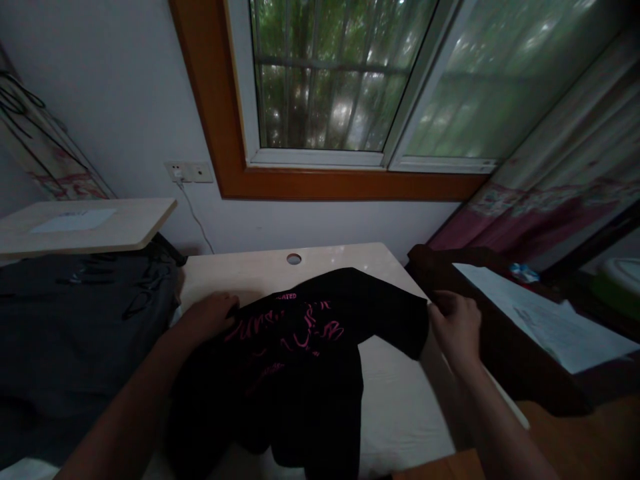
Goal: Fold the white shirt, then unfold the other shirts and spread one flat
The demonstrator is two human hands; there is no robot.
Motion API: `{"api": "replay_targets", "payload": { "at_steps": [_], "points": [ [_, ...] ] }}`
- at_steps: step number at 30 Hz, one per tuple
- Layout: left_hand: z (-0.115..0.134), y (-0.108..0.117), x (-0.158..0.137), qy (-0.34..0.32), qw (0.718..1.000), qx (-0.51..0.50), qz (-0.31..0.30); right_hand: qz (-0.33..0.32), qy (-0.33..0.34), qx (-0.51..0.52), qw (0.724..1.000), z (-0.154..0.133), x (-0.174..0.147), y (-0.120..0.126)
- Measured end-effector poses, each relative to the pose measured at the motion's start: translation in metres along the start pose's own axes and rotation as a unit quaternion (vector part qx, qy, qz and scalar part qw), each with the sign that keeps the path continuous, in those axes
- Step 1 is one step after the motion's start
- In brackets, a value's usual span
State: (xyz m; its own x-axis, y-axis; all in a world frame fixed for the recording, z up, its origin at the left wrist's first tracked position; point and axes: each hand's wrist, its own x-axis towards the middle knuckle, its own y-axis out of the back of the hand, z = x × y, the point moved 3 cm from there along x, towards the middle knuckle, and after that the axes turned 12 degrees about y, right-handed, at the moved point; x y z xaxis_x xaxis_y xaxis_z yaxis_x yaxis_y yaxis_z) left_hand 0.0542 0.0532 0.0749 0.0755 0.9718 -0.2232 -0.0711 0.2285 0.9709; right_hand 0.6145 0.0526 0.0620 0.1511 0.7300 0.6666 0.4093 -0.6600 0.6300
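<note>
A black T-shirt (320, 373) with pink lettering is spread over a pale desk (400, 400), its lower part bunched toward me. Along the shirt's left edge, my left hand (214, 313) is closed on the fabric; its fingertips are partly lost in the dark. My right hand (456, 328) pinches the hem of the sleeve, which stretches out to the right past the desk's side edge. Folds cover part of the printed letters.
Dark grey cloth (80, 333) hangs at the left below a raised board (85, 227) bearing a paper. Right of the desk, a dark brown piece of furniture (505, 333) holds a white sheet (545, 320). Behind are a window (340, 80) and a plugged-in white cable (195, 217).
</note>
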Motion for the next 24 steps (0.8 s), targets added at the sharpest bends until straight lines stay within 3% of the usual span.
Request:
{"api": "replay_targets", "payload": {
  "at_steps": [3, 5, 10, 12, 18, 21, 24],
  "points": [
    [0.008, 0.007, -0.005, 0.014, 1.0, 0.013, 0.001, -0.068, 0.105, 0.061, 0.99, -0.053, 0.018, -0.029],
    [0.013, 0.011, -0.009, 0.019, 1.0, 0.012, 0.01, -0.136, 0.162, 0.137, 0.968, -0.091, 0.028, -0.053],
    [0.025, 0.018, -0.03, -0.007, 0.999, 0.003, 0.034, -0.256, 0.264, 0.214, 0.905, -0.17, 0.043, -0.108],
    [0.029, 0.021, -0.045, -0.024, 0.999, -0.013, 0.028, -0.274, 0.278, 0.2, 0.899, -0.188, 0.046, -0.127],
    [0.032, 0.019, -0.091, -0.052, 0.988, -0.132, -0.063, -0.311, 0.248, 0.132, 0.908, -0.189, 0.051, -0.154],
    [0.02, 0.01, -0.096, -0.002, 0.98, -0.18, -0.084, -0.355, 0.258, 0.136, 0.888, -0.174, 0.044, -0.152],
    [0.005, -0.001, -0.092, 0.071, 0.983, -0.161, -0.057, -0.4, 0.252, 0.152, 0.868, -0.156, 0.033, -0.144]
  ]
}}
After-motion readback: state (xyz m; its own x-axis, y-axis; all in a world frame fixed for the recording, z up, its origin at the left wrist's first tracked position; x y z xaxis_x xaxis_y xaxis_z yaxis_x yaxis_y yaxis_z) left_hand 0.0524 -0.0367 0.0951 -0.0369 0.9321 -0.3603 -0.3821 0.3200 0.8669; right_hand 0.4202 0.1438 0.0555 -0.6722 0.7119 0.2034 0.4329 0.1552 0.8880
